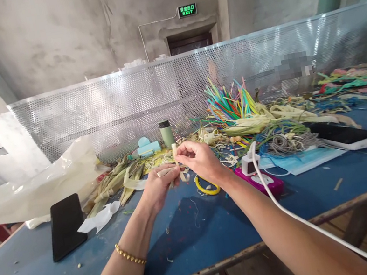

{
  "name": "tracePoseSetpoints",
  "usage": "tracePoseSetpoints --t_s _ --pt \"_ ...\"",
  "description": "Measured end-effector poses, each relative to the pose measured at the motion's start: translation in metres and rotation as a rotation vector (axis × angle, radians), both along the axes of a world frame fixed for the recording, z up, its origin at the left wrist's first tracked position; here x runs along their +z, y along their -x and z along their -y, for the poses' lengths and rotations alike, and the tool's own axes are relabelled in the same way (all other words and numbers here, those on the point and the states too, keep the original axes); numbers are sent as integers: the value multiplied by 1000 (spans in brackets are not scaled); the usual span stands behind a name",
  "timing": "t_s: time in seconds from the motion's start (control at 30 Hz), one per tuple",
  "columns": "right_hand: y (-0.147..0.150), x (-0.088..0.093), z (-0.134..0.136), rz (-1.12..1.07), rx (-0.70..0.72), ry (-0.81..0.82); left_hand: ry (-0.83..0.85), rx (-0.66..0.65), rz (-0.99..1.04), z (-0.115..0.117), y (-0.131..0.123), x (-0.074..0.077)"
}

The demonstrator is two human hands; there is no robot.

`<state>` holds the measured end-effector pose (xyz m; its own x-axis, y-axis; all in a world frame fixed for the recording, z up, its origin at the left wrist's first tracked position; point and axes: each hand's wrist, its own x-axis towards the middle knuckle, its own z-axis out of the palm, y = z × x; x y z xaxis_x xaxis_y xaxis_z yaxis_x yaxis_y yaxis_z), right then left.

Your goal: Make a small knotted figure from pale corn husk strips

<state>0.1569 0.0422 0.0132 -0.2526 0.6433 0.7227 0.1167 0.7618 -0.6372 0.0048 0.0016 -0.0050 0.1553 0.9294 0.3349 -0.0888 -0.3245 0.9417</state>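
Above the blue table, my left hand [159, 185] is closed on pale, flat strips that look like dried husk or straw. One strip end [164, 172] sticks out past its thumb, and a curled end [185, 176] hangs on the right side. My right hand [200, 159] pinches an upright pale strip [174, 150] between thumb and fingertips, right against the left hand. Where the strips meet is hidden by the fingers. A yellow ring [209, 192] lies just below my right hand. Dry husks [114, 187] lie to the left of my left hand.
A black phone [66, 228] and white scrap [100, 218] lie left. Behind are a green bottle [166, 135] and colourful stems [227, 103]. To the right are a magenta power strip [265, 182], a white cable [289, 213], cord bundles [285, 141] and a blue mask [301, 163].
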Motion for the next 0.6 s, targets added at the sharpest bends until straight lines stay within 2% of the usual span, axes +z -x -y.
tracePoseSetpoints --t_s 0.13,0.3,0.4,0.47,0.6 --pt "-2 4 3 -31 -20 -14 27 98 -64 0 -2 0" --pt "-5 6 -1 -108 -125 22 32 124 -56 1 -3 1" --pt "-5 4 -2 -41 -113 78 20 105 -48 0 -2 0" --pt "-4 4 -1 4 -131 35 23 76 -23 0 -2 -1" --pt "-5 2 -1 20 -295 -159 42 48 74 -2 -1 -2"
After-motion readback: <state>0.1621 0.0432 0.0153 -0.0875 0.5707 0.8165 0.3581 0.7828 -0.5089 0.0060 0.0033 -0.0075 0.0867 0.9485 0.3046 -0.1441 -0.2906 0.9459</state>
